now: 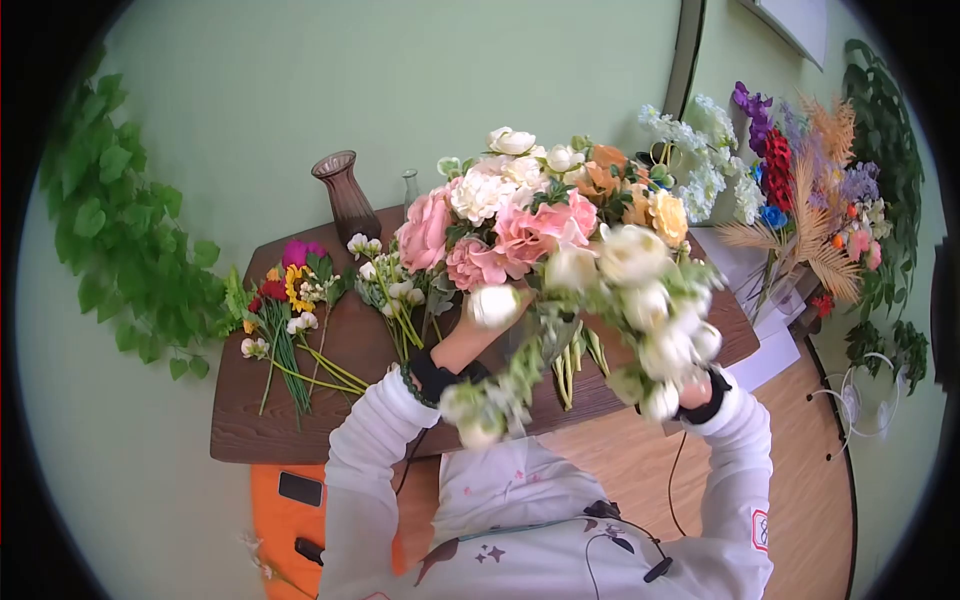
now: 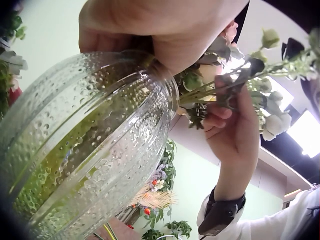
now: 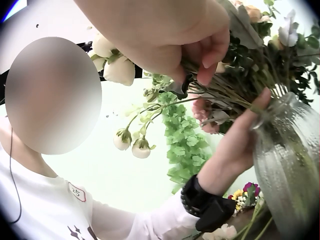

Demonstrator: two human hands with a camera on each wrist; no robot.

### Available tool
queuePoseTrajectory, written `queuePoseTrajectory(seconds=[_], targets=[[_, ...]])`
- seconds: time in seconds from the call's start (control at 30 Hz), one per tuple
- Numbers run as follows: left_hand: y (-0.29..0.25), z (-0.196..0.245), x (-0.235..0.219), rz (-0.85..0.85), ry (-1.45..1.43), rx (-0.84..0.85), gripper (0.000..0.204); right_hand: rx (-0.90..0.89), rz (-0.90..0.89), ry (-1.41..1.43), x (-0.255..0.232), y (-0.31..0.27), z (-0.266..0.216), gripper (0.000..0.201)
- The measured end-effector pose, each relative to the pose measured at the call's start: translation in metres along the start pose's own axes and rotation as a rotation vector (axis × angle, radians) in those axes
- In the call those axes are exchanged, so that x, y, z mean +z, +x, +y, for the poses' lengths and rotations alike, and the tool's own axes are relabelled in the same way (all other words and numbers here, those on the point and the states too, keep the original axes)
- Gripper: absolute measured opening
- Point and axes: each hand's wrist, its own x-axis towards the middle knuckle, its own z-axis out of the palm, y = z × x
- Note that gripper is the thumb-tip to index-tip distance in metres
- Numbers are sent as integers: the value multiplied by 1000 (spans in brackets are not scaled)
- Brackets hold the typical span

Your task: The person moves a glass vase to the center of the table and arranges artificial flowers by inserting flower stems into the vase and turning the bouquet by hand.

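Note:
A ribbed clear glass vase (image 2: 90, 150) holds green stems; it also shows at the right of the right wrist view (image 3: 290, 165). My left hand (image 2: 170, 25) grips its neck, and the thumb lies against the stems at the rim (image 3: 265, 115). Just above the rim my right hand (image 3: 175, 45) pinches stems of white flowers (image 3: 120, 70). In the head view the bouquet has pink flowers (image 1: 425, 230), cream ones (image 1: 480, 195) and blurred white ones (image 1: 635, 255) over my forearms. The white blooms partly hide my right hand, and the vase is largely covered there.
On the dark table (image 1: 240, 420) lie mixed flowers with a sunflower (image 1: 297, 288) and white-flowered stems (image 1: 400, 315). A brown vase (image 1: 350, 200) stands behind. More flowers (image 1: 800, 200) stand at the right. A phone (image 1: 300, 488) rests on orange cloth (image 1: 270, 520) below the table's left side.

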Motion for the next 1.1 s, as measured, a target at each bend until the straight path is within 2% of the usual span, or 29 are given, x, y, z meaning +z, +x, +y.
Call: queuePoseTrajectory(seconds=[0.07,0.1,0.13,0.2,0.23,0.27,0.33,0.37,0.4,0.47,0.5,0.53,0.57,0.6,0.63,0.67,0.7,0.73,0.8,0.83,0.87,0.93,1.0,1.03,1.07,1.1], targets=[[41,-7,9,-455,347,-425,36,-21,-12,-76,11,-3,-8,43],[41,-8,9,-456,354,-419,36,552,-231,288,23,-7,-4,45],[38,-10,9,-396,283,-372,38,554,-223,286,26,-8,1,45],[25,-6,10,-280,139,-279,41,730,-181,514,26,-3,10,29],[18,-3,9,-223,67,-232,43,722,106,785,26,1,2,27],[12,1,8,-167,-6,-186,44,724,114,784,24,5,1,27],[9,8,5,-49,-153,-92,49,1087,-54,815,20,11,3,31],[17,21,-3,-152,9,-267,41,1020,72,833,26,8,3,33],[18,16,0,-146,-68,-402,37,1019,75,832,27,5,3,33],[19,26,1,-49,-108,-466,32,788,334,763,27,4,0,33],[17,25,3,-30,-67,-447,28,576,371,701,35,-2,3,35],[15,22,6,-11,-26,-428,25,576,373,702,35,-3,4,35],[15,8,9,5,311,-51,22,595,341,713,30,1,3,34],[9,-9,25,120,150,41,24,613,310,723,24,5,1,33],[8,-50,35,119,154,43,24,631,279,734,22,7,1,32],[7,-102,41,-40,15,-113,31,629,284,733,22,4,3,32],[15,-66,21,-199,-124,-270,39,662,217,757,23,-3,4,29],[19,-23,13,-398,-51,-388,46,696,149,781,24,-8,3,26],[12,-26,3,-345,188,-7,52,752,140,805,25,-9,0,23],[8,-70,20,-297,-563,-64,54,776,162,858,24,-8,-1,24],[8,-67,19,-298,-559,-62,54,800,184,912,24,-8,-3,25],[7,-60,19,-303,71,-67,57,791,222,927,26,-9,-6,28],[6,-66,34,-247,178,-40,57,870,259,988,21,-8,-10,29],[7,-68,45,-8,428,77,49,900,357,1051,17,-1,-18,28],[8,-70,51,234,673,196,43,901,363,1052,16,-1,-20,28],[9,-74,53,232,674,198,43,868,339,975,15,-2,-21,25]])
